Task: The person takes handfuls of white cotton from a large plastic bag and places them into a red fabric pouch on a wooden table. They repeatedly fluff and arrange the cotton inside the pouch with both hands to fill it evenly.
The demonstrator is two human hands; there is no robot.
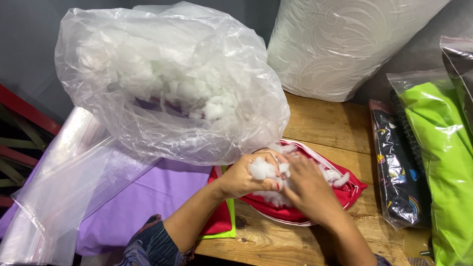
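Note:
My left hand grips a clump of white fibre stuffing at the mouth of a red fabric cover with white piping, lying on the wooden table. My right hand presses into the cover's opening, its fingers buried in the white stuffing there. Just behind both hands stands a large clear plastic bag, open toward me and half full of the same white stuffing.
A white patterned pillow stands at the back. Bagged green and black patterned fabric items lie at the right. Purple cloth and clear zip bags lie at the left, with red and green fabric pieces under my left forearm.

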